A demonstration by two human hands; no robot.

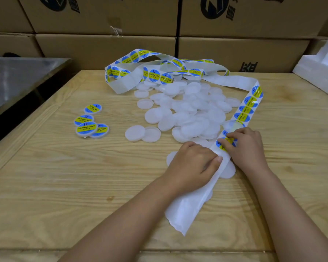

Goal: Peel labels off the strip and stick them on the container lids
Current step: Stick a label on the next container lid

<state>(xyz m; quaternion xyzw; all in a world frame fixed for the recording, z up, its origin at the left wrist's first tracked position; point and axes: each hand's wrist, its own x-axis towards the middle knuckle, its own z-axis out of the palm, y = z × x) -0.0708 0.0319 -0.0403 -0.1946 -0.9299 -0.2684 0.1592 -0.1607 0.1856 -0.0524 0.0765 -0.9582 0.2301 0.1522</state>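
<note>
At the near edge of the pile of plain white lids (189, 114), the left hand (195, 163) clamps the bare backing of the strip (248, 104) between thumb and curled fingers. The right hand (244, 146) has its fingertips curled onto the nearest label (220, 145), seemingly pinching at its rim. The step looks like lifting that label free. It should go best if the left hand holds the backing taut and bent away, so the rim pops up, and the right hand takes only the very edge to spare the glue. A bare lid (228, 171) lies just under the strip, nearer than the pile. The label wants centring on it before being pressed down from the middle outward. The strip runs from the hands past the right of the pile and loops in a tangle behind it, its spent tail trailing nearer on the desk (64, 186). Four finished lids (87, 127) sit well to the left of the pile. Each label reads "SOLDERING PASTE" on a yellow band across blue, with a mark like "II" above; the characters below are too small to read. Cardboard boxes (102, 48) behind the pile bear a dark round logo and large characters cut off by the frame.
</note>
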